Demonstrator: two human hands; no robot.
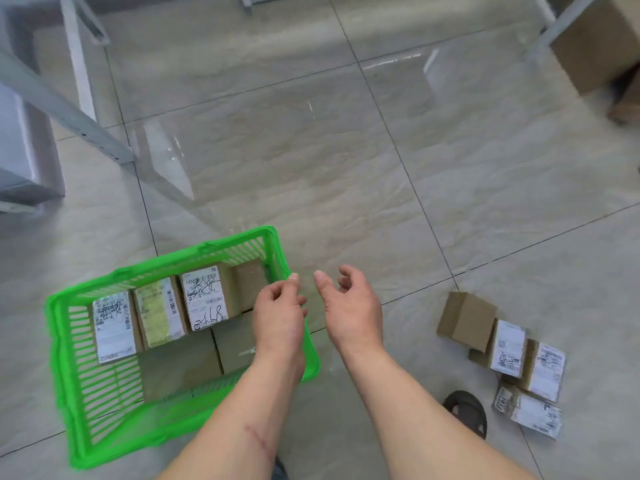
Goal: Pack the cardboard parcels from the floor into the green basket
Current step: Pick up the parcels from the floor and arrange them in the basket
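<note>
both forearms nearest lens, reaching forward. green basket (65,344) on tiled floor (311,150) at left, holding three labelled parcels (159,315) upright in back row, plain cardboard boxes (180,367) lying in front; roughly half full by look. left hand (277,313) over basket's right rim, fingers loosely curled, holding nothing. right hand (349,299) beside it, relaxed, empty. at right, four parcels (505,351) clustered on floor beside sandal (465,412), left to pack.

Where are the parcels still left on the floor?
In the head view, the unpacked parcels lie clustered on the floor at lower right, beyond the right hand, near a dark shoe.
</note>
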